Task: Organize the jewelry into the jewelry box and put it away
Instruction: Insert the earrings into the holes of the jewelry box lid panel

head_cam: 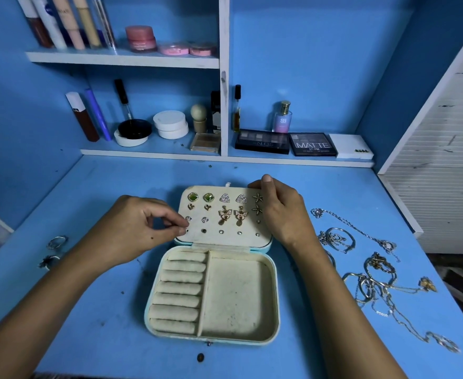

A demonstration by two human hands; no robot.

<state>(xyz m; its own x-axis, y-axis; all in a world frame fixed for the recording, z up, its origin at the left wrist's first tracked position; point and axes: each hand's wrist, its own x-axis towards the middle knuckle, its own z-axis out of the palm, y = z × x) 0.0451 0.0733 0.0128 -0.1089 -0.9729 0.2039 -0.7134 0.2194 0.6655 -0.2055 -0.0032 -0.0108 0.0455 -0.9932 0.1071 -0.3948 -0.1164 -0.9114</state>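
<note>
An open light-blue jewelry box (275,305) lies on the blue desk, its cream lid panel (214,237) raised and studded with several pairs of earrings (226,214). My right hand (279,212) grips the lid's right edge. My left hand (140,222) pinches something tiny at the panel's lower left corner; the item itself is hidden by my fingertips. The box base has ring rolls (179,294) on the left and a bare compartment (238,296) on the right. A tangle of necklaces and bracelets (372,272) lies to the right. Two rings (55,243) lie at the left.
Shelves at the back hold cosmetics: tubes and jars (140,38) above, compacts (170,124), a perfume bottle (282,117) and eyeshadow palettes (312,144) below. A small dark bead (200,357) lies on the desk in front of the box. A white slatted panel (443,173) stands at the right.
</note>
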